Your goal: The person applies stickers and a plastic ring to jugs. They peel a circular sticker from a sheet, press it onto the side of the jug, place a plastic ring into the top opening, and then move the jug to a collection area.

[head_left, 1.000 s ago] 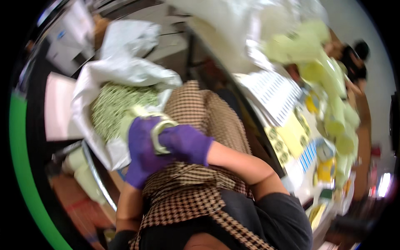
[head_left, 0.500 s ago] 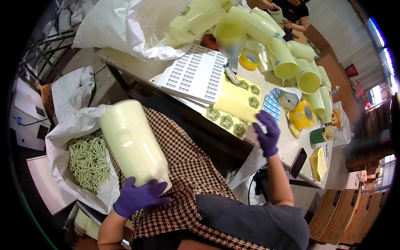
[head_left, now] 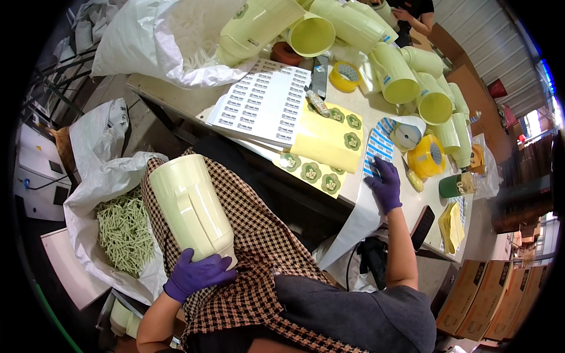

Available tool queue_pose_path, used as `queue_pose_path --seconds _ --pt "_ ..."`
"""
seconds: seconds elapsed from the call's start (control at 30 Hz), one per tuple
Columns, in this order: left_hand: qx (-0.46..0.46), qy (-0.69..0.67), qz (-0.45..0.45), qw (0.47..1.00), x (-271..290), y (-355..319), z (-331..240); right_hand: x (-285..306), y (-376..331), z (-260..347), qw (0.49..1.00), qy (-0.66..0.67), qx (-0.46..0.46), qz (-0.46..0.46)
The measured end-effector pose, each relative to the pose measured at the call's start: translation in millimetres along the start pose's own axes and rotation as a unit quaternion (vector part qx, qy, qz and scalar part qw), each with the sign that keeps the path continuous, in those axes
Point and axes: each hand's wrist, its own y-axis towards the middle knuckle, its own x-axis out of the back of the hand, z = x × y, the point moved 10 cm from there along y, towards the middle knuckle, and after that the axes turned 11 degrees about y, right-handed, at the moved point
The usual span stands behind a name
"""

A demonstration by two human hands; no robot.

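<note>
On my feed, the left hand (head_left: 199, 274) grips the pale green jug (head_left: 194, 206) by its lower end, over the checked apron (head_left: 253, 217). The right hand (head_left: 385, 187) rests at the blue-striped label strip (head_left: 382, 141) on the bench (head_left: 191, 103); I can't tell whether its fingers are pinching.

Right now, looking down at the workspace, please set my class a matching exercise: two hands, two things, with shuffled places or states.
Column one:
1. Left hand
2. Right hand
3. Pale green sticks
4. Checked apron

Column two:
A. Inside the open white sack
B. Holding the pale green container
C. Draped across the lap
D. At the blue-and-white label strip

Pairs: 1-B, 2-D, 3-A, 4-C
</note>
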Motion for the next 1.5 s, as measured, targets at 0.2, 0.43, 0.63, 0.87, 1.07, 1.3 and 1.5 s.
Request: queue_pose_path --seconds 0.2,0.43,0.63,0.87,1.07,1.3,1.5 --pt "-0.03 0.045 0.022 0.998 -4 -3 -4 -2 14 -1 0.996 -0.085 -0.007 0.008" --pt "-0.004 0.037 0.034 0.999 -9 -9 -7 -5 8 0 0.996 0.043 0.062 0.054" --pt "-0.075 0.072 0.024 0.994 -12 -26 -14 1 -5 69 0.963 -0.114 0.244 -0.006" --pt "-0.126 0.482 -0.014 0.867 -51 -35 -34 -200 10 271 0.94 0.249 0.148 0.181" --pt "-0.231 0.683 -0.024 0.693 -48 -36 -37 -361 -8 324 0.861 0.252 0.092 0.432" --pt "-0.048 0.026 -0.008 0.998 -23 -36 -23 -368 -11 324 0.855 0.235 0.066 0.457" --pt "-0.101 0.172 -0.051 0.979 -15 -30 -12 -366 -3 318 0.918 0.159 0.084 0.352"
